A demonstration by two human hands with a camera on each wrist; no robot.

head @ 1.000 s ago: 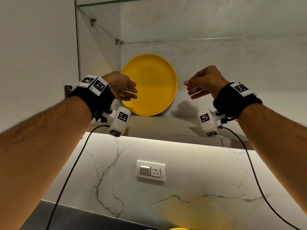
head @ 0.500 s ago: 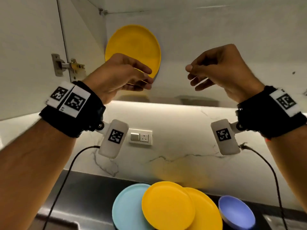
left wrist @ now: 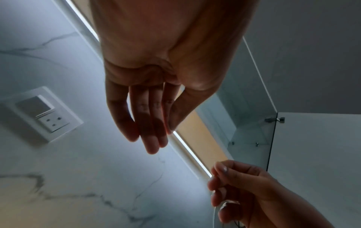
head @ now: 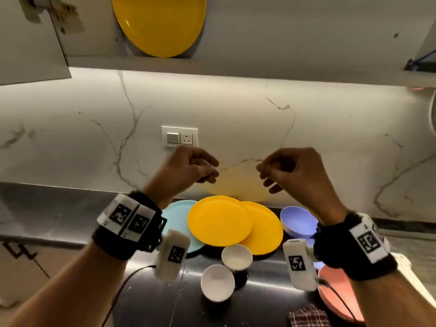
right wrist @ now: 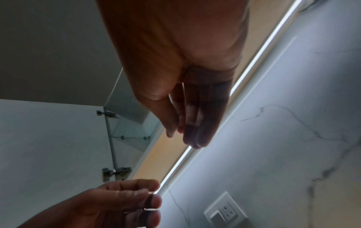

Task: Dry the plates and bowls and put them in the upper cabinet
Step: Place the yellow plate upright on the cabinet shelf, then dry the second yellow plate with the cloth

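Note:
A yellow plate (head: 158, 22) stands on edge inside the upper cabinet, leaning on its back wall. Both hands are empty and hang in the air in front of the marble backsplash, above the counter dishes. My left hand (head: 207, 171) has loosely curled fingers; so does my right hand (head: 266, 175). Below them lie two yellow plates (head: 219, 220), a light blue plate (head: 174, 211) under them, a lavender bowl (head: 298, 220) and a pink plate (head: 335, 291). The wrist views show relaxed fingers (left wrist: 152, 123) and fingers (right wrist: 197, 123) holding nothing.
Two white paper cups (head: 218, 283) stand on the dark counter in front of the plates. A checked cloth (head: 306, 315) lies at the lower right. A wall socket (head: 180, 138) sits on the backsplash. The open cabinet door (head: 30, 38) hangs at the upper left.
Both hands have come down from the cabinet shelf, leaving the yellow plate standing there. The view has tilted down to the counter dishes.

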